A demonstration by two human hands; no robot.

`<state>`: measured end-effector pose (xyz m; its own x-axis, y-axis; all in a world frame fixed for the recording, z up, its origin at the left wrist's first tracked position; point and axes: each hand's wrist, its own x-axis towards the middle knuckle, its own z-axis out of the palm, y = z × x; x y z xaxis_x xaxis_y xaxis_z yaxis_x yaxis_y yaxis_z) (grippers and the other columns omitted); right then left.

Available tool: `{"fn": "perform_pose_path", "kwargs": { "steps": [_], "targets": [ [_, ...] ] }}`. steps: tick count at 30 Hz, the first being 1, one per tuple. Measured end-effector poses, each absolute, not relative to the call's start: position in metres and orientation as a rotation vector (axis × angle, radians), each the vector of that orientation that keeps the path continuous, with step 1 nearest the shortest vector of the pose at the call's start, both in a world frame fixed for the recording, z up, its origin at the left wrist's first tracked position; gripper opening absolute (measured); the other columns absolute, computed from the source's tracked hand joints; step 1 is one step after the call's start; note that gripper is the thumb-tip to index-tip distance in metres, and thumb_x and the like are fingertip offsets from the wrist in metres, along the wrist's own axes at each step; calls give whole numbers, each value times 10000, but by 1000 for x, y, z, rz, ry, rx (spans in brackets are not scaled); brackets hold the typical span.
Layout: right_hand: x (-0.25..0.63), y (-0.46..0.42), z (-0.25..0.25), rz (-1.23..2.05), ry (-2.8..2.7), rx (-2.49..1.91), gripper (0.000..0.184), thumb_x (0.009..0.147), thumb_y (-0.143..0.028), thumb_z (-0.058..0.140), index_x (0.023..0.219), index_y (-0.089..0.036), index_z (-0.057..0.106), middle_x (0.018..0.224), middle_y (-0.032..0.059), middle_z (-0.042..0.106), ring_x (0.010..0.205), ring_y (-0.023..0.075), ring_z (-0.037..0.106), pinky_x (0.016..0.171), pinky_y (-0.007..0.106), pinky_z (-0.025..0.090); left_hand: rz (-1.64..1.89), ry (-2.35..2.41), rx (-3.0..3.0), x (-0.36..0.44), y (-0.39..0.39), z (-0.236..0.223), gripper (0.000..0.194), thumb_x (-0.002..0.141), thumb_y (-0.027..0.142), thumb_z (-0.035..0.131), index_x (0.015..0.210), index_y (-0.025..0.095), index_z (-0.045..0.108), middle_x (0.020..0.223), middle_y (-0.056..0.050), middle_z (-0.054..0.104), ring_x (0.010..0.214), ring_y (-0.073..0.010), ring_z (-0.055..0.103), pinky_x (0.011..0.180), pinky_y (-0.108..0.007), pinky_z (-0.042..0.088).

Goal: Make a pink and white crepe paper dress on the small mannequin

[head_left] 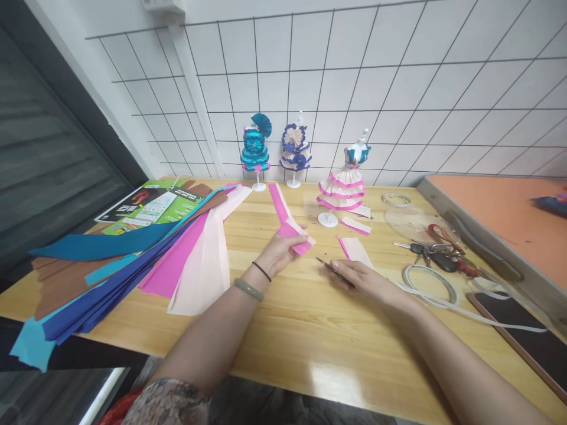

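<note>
My left hand [290,245] is closed on a pink and cream crepe paper strip [280,206], pinching its folded near end under the thumb. The strip's far part lies on the table. Just to the right, my right hand [352,276] grips what look like scissors [325,263]; the pointed tip faces the paper without touching it, and the fingers hide most of the rest. Behind my hands stands a small white dress form [341,189] in a tiered cream and pink paper skirt with a teal top. Cut pink and cream pieces [357,251] lie below it.
Two decorated dress forms, one teal [255,150] and one blue and cream [295,147], stand by the tiled wall. Layered crepe paper [199,260] fans across the left side. Tape rolls [429,286], keys [443,260] and a phone [527,336] lie at right, beside an orange surface [500,224].
</note>
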<state>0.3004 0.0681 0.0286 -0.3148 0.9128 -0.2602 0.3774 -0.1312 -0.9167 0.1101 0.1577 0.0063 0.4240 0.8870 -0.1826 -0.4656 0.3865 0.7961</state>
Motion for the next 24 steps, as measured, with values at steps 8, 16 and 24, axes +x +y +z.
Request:
{"fn": "perform_pose_path", "kwargs": {
  "steps": [8,16,24],
  "targets": [
    [296,73,22,991,-1648,-1528,435,849,-522,457,1077,-177,591,903,70,619,810,192,542,739,306,411,977,502,547,109,156,14,385,679,94,693,1041,173,589,801,-12,638,730,-103,609,666,-244,484],
    [295,76,9,876,-1656,-1559,435,870,-503,421,1139,-181,539,961,75,643,854,212,557,777,313,408,898,447,514,116,143,19,354,689,44,651,1018,155,584,743,-4,619,795,-150,628,924,-461,460],
    [297,77,1,749,-1622,-1630,464,868,-531,400,1127,-178,555,789,41,622,706,186,538,656,295,410,900,463,507,117,142,21,373,692,12,619,1039,139,573,713,-8,622,773,-156,632,945,-516,433]
  ]
}}
